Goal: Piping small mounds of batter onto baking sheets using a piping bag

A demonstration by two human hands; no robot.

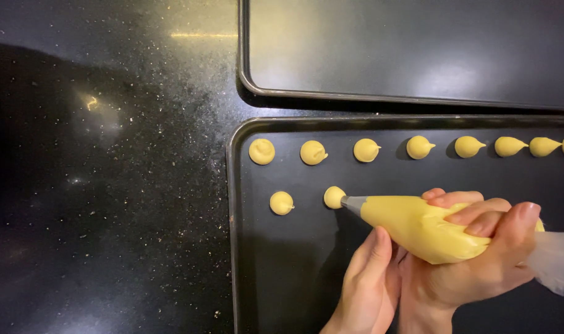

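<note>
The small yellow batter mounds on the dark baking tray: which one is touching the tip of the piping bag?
The right-hand yellow batter mound of the two in the lower row. The clear piping bag's tip meets it; the rest stand apart from the bag.

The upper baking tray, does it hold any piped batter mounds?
No, the upper baking tray shows only its bare dark surface; the mounds sit on the lower tray.
</note>
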